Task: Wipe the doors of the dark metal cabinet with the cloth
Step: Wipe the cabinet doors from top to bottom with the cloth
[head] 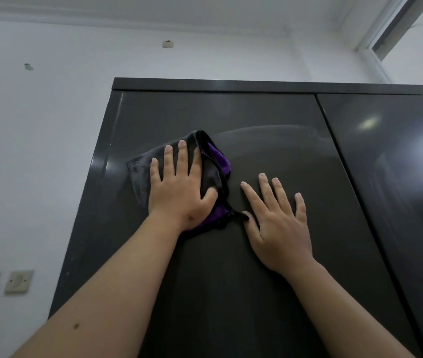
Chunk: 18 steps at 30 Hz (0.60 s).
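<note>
Left hand [179,187] lies flat, fingers spread, pressing the grey-and-purple cloth [211,161] high on the cabinet's left door [270,151]; right hand [277,223] rests open on bare metal beside it. Soft and limp, the cloth should bunch easily, so a broad palm suits it better than a pinch.

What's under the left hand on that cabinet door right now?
Under the left hand lies a folded dark grey cloth with a purple inner side, pressed flat against the dark metal cabinet's left door. The door surface beneath the cloth is covered, so its state cannot be seen.
</note>
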Available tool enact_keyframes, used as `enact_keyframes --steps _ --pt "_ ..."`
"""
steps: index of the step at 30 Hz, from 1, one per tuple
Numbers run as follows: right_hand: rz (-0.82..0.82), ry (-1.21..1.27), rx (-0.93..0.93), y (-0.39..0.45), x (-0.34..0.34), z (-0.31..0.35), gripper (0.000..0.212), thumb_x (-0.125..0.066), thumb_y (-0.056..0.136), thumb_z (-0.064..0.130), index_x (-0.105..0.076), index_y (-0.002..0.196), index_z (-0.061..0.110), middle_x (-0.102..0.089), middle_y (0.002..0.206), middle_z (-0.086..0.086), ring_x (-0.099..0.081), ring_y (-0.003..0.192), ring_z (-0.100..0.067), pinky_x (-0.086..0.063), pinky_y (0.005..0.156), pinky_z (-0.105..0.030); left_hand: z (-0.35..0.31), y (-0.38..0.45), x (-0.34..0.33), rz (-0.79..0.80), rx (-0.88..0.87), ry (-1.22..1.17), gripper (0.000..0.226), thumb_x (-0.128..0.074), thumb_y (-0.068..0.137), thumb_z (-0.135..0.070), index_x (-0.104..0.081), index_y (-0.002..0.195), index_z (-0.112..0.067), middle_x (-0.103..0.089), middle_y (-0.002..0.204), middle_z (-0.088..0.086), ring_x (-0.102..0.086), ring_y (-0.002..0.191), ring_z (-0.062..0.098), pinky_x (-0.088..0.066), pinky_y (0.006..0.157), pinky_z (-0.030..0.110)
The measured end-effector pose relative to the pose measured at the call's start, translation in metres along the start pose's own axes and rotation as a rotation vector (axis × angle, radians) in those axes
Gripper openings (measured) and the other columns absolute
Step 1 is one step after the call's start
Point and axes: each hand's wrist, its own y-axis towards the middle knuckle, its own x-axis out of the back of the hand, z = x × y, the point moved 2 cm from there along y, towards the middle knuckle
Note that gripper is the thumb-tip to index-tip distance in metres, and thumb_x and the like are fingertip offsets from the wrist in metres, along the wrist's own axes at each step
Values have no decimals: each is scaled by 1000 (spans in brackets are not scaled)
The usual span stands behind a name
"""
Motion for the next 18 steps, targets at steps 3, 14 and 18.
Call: enact_keyframes --steps 3,14,18 --pt "5 6 -6 0 1 0 56 -17 95 49 5 146 43 11 158 9 16 143 -10 12 112 -43 1 -34 -4 -17 -39 -9 81 -18 82 -59 15 147 -24 24 154 6 21 140 26 16 110 45" --pt "11 9 -16 0 4 3 57 -22 96 47 1 148 42 7 158 8 13 144 -12 10 113 -44 55 -41 6 11 -3 84 83 -8 74 -58 8 148 -27 25 152 -3 15 142 21 9 112 40" --pt "8 15 -15 -1 4 3 56 -22 96 47 3 147 43 8 158 9 14 144 -11 10 113 -43 70 -25 11 54 43 80 81 -11 77 -57 8 149 -23 19 155 2 14 143 23 7 114 43"
